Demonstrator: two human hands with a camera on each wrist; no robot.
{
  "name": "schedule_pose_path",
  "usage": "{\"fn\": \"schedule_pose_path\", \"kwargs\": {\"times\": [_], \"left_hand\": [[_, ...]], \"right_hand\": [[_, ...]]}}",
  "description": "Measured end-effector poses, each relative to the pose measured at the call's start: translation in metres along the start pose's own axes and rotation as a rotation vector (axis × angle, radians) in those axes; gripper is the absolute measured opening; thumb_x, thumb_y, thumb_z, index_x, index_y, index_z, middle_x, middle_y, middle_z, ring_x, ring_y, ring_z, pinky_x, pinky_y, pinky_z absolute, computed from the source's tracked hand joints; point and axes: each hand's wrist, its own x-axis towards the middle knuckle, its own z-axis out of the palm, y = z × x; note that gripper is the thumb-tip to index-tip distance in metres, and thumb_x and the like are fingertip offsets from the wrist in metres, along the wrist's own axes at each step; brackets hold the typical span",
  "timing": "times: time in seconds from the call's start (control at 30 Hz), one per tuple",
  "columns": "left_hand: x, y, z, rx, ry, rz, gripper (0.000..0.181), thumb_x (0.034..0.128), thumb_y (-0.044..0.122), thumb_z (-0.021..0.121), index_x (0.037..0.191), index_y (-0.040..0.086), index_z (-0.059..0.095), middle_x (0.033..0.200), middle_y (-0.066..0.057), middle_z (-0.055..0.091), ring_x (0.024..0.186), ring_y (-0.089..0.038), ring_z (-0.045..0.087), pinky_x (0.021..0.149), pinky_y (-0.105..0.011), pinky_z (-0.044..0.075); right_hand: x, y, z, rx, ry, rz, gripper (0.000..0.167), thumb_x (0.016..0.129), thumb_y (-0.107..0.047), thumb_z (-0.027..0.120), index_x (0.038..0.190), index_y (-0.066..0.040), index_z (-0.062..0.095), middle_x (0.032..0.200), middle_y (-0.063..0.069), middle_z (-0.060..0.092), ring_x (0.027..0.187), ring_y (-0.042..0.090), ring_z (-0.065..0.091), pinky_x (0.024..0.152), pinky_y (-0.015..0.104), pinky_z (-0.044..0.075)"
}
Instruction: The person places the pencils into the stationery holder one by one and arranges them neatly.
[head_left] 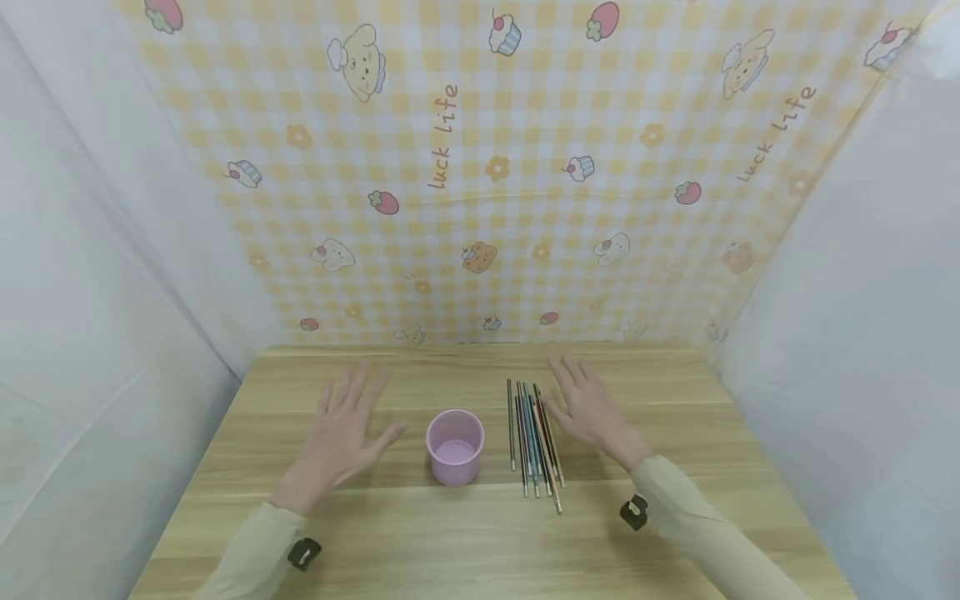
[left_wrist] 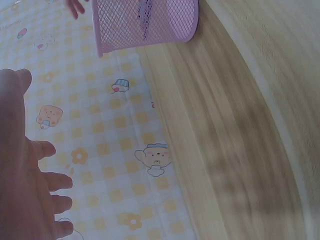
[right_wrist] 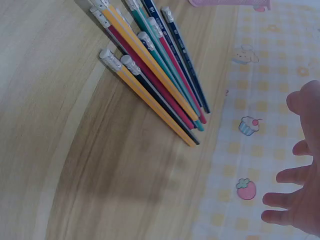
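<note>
A pink mesh pencil cup (head_left: 455,473) stands upright on the wooden table, with nothing visible inside it in the head view. Just right of it lies a loose bundle of pencils (head_left: 534,442) in yellow, red, green, black and dark blue, their white erasers (right_wrist: 111,60) toward the near side. My left hand (head_left: 337,442) is spread left of the cup, apart from it, fingers straight and holding nothing. On the other side, my right hand (head_left: 592,412) is spread beside the pencils, its thumb near them; the right wrist view shows a gap between hand and pencils.
The wooden table (head_left: 375,542) ends at a yellow checked cloth (head_left: 480,217) with cartoon prints at the back. White sheets hang at the left (head_left: 97,292) and right (head_left: 840,333). Both wrists carry a small black device, at the left (head_left: 303,552) and right (head_left: 634,512) sleeve.
</note>
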Motion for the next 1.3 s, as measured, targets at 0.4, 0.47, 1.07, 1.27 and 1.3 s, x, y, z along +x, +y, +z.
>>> {"fn": "schedule_pose_path", "kwargs": {"times": [0.4, 0.47, 1.07, 1.27, 1.3], "left_hand": [[-0.005, 0.013, 0.024, -0.101, 0.138, 0.012, 0.077, 0.0934, 0.046, 0.065, 0.151, 0.001, 0.041, 0.151, -0.03, 0.045, 0.141, -0.052, 0.04, 0.113, -0.07, 0.036], [-0.007, 0.016, 0.028, -0.131, 0.148, -0.003, 0.076, 0.094, 0.047, 0.065, 0.15, 0.001, 0.042, 0.149, -0.029, 0.048, 0.139, -0.051, 0.043, 0.112, -0.07, 0.038], [-0.017, 0.059, 0.05, -0.472, 0.082, -0.11, 0.077, 0.0922, 0.044, 0.071, 0.152, 0.007, 0.041, 0.154, -0.019, 0.046, 0.142, -0.043, 0.044, 0.114, -0.066, 0.039], [-0.015, 0.069, 0.059, -0.549, 0.069, -0.088, 0.091, 0.0827, 0.04, 0.082, 0.153, 0.002, 0.038, 0.153, -0.021, 0.047, 0.14, -0.043, 0.046, 0.113, -0.065, 0.041], [-0.015, 0.07, 0.061, -0.564, 0.068, -0.087, 0.094, 0.0806, 0.038, 0.084, 0.153, 0.002, 0.037, 0.152, -0.02, 0.047, 0.139, -0.043, 0.047, 0.112, -0.066, 0.041]], "right_hand": [[0.018, 0.015, 0.031, 0.305, -0.002, 0.141, 0.062, 0.098, -0.019, 0.064, 0.151, 0.001, 0.039, 0.148, 0.03, 0.047, 0.135, 0.047, 0.048, 0.111, 0.062, 0.045], [0.019, 0.016, 0.034, 0.349, -0.009, 0.181, 0.06, 0.097, -0.015, 0.064, 0.149, 0.002, 0.04, 0.144, 0.03, 0.05, 0.129, 0.046, 0.053, 0.106, 0.059, 0.051], [0.02, 0.019, 0.068, 0.463, -0.038, 0.311, 0.044, 0.089, -0.002, 0.066, 0.13, 0.009, 0.053, 0.109, 0.021, 0.064, 0.097, 0.03, 0.064, 0.082, 0.041, 0.063], [0.021, 0.02, 0.076, 0.467, -0.057, 0.371, 0.044, 0.086, 0.001, 0.067, 0.128, 0.007, 0.054, 0.112, 0.021, 0.063, 0.1, 0.031, 0.063, 0.084, 0.041, 0.062], [0.022, 0.02, 0.076, 0.466, -0.058, 0.381, 0.044, 0.086, 0.002, 0.067, 0.128, 0.007, 0.054, 0.112, 0.021, 0.063, 0.098, 0.031, 0.063, 0.082, 0.04, 0.062]]}}
